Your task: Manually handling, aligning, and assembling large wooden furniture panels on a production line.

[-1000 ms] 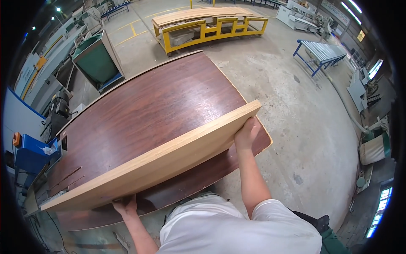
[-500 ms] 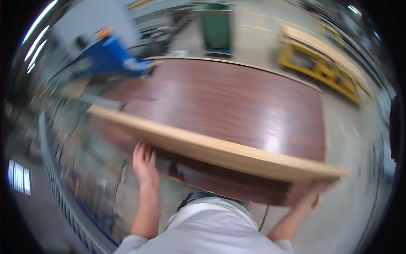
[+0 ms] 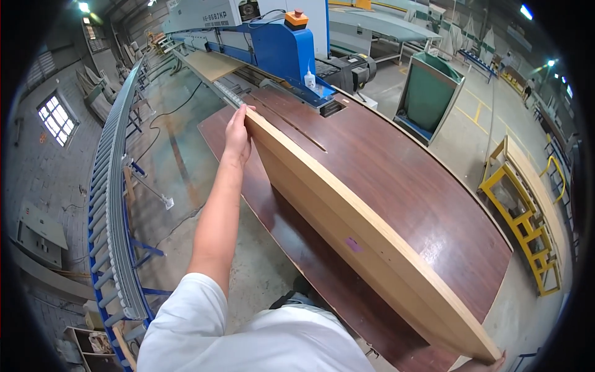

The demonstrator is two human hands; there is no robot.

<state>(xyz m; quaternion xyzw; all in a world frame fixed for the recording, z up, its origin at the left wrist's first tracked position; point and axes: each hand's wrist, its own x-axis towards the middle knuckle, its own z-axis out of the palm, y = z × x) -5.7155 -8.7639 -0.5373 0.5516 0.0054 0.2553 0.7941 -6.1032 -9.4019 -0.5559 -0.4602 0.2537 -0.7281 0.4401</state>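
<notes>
Two hands carry one long wooden panel (image 3: 372,242), pale on its face and edge, tilted over a stack of dark reddish-brown boards (image 3: 403,180); my left hand (image 3: 238,132) is clasped around the panel's far end at about eleven o'clock; my right hand (image 3: 489,363) shows only fingertips under the near corner at five o'clock, so I cannot tell its grip; a blue machine (image 3: 279,46) stands at twelve o'clock, a roller conveyor (image 3: 114,186) at nine.
</notes>
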